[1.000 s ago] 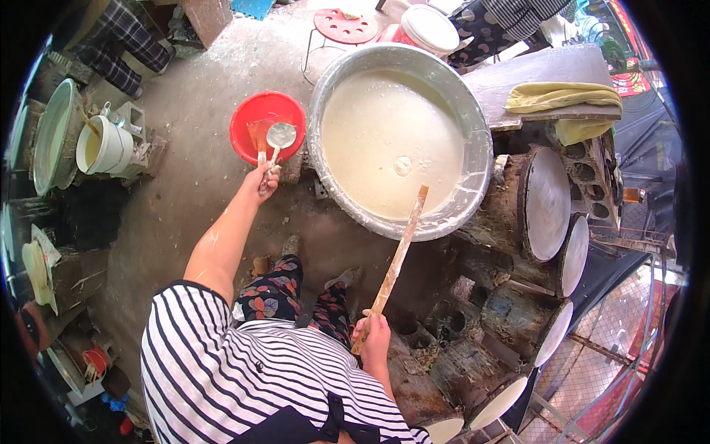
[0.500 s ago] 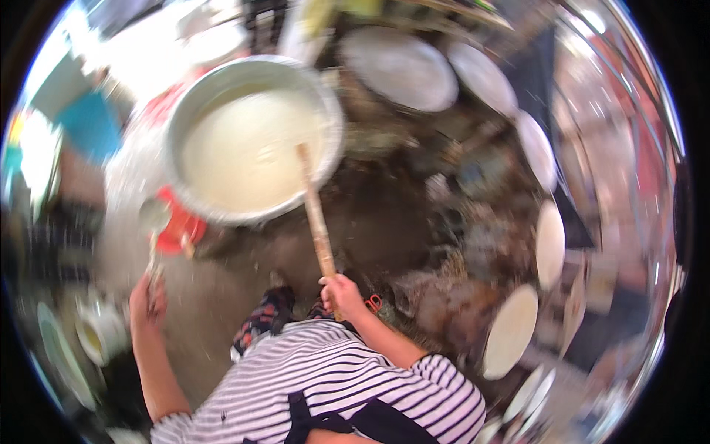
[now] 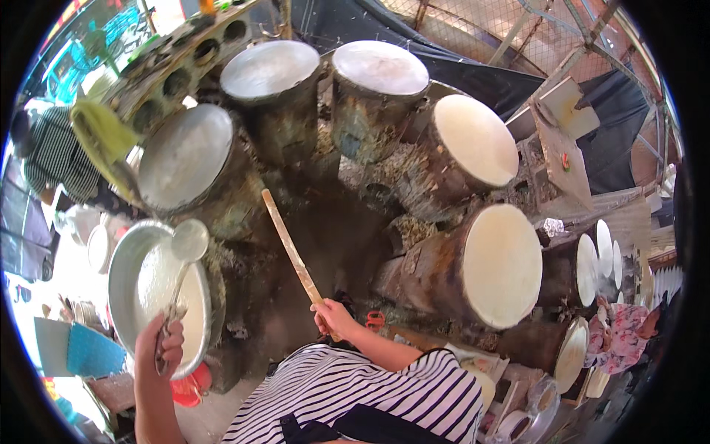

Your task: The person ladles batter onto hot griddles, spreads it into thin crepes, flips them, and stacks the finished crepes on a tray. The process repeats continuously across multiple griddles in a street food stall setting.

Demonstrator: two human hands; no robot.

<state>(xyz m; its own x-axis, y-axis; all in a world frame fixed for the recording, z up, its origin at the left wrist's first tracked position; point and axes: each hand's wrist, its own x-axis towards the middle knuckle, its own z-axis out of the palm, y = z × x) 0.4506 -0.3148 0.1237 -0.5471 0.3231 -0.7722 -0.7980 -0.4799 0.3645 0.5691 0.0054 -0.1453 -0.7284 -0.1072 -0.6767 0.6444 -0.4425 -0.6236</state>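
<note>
While the person (image 3: pixel 355 381) is turning toward the round pans (image 3: pixel 185 157), the left hand (image 3: pixel 164 344) is gripping a ladle (image 3: pixel 191 240) over the basin (image 3: pixel 118 277) and the right hand (image 3: pixel 336 319) is clutching a stick (image 3: pixel 290 246), apparently bringing both tools closer.

Left of the stick (image 3: pixel 291 246) stands the basin (image 3: pixel 120 285) (liquid (image 3: pixel 157 281) inside), with drums (image 3: pixel 436 270) ahead and right.

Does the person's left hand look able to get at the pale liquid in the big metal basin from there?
Probably yes: the left hand holds a ladle that overlaps the metal basin in this view, and the pale liquid lies uncovered with nothing apparent blocking it, though height is hard to judge.
</note>
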